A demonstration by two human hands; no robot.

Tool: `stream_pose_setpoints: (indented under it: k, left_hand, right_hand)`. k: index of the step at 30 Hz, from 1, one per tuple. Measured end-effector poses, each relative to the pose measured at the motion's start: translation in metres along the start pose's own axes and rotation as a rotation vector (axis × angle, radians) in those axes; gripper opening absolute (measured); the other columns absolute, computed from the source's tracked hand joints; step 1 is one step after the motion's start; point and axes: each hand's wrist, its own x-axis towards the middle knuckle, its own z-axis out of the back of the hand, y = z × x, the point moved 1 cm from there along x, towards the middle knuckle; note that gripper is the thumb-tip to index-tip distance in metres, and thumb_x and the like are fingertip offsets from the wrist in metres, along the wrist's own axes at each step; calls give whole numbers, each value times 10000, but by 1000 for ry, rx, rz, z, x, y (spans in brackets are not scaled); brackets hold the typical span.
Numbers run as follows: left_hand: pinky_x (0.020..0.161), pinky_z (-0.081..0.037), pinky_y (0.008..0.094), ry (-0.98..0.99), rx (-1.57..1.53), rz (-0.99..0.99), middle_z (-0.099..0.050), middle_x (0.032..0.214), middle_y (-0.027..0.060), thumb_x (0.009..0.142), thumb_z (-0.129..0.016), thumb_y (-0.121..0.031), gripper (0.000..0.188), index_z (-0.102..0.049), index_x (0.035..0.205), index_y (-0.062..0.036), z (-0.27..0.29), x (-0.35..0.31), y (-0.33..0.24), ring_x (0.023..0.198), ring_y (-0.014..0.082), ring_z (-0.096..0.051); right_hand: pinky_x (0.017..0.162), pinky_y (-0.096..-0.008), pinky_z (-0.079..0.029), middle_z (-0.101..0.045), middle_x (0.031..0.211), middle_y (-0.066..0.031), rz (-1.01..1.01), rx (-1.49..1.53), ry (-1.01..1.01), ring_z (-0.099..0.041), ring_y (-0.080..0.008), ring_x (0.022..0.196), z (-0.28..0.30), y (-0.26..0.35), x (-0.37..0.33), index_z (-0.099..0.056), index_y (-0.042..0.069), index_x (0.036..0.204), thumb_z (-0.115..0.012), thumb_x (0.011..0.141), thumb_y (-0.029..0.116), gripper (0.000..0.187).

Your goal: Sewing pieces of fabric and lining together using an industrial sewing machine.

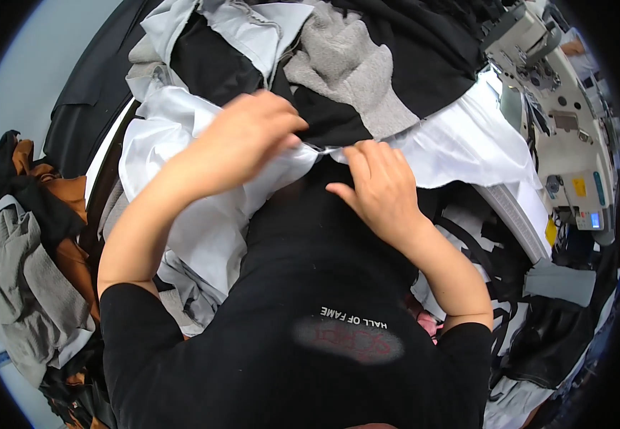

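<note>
White lining fabric (210,214) hangs over the near side of the work surface, and its edge runs across in front of my body. My right hand (381,175) has its fingertips closed on this edge, the thumb held away to the left. My left hand (256,132) is raised over the edge just left of it; motion blurs its fingers, so their grip cannot be made out. Beyond my hands lie a grey knit piece (346,71) and black cloth (424,50). More white fabric (467,143) spreads to the right.
A sewing machine (574,143) with a small lit display stands at the right. Grey, black and brown garments (31,243) are heaped at the left. Further cloth pieces (560,282) lie at the lower right. Pale-blue and black cloth (224,43) is piled at the back.
</note>
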Motion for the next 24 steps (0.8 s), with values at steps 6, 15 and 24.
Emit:
stream_pose_setpoints:
  k: [6, 15, 24]
  left_hand:
    - [780, -468, 415, 83, 47, 33, -546, 921, 117, 841, -724, -172, 258, -583, 1002, -30, -31, -2, 9, 905, 322, -557]
    - [621, -445, 416, 63, -267, 100, -528, 697, 118, 834, -732, -207, 292, -524, 721, -36, -47, -31, -11, 718, 326, -558]
    - [481, -422, 374, -144, 287, 378, -480, 565, 115, 950, -640, -294, 395, -558, 649, -53, 41, -158, 66, 497, 253, -543]
  right_hand:
    - [691, -367, -444, -578, 850, -122, -89, -24, -65, -573, -279, 770, -24, -25, -10, -613, 24, 940, -736, 707, 36, 264]
    - [680, -375, -505, -659, 926, -142, -204, 597, -181, -654, -317, 798, -2, -20, 4, -563, -23, 928, -623, 765, -77, 182]
    - [515, -405, -468, -609, 741, -140, 42, -154, -43, -597, -306, 562, 70, -92, -40, -590, 10, 997, -567, 805, -73, 210]
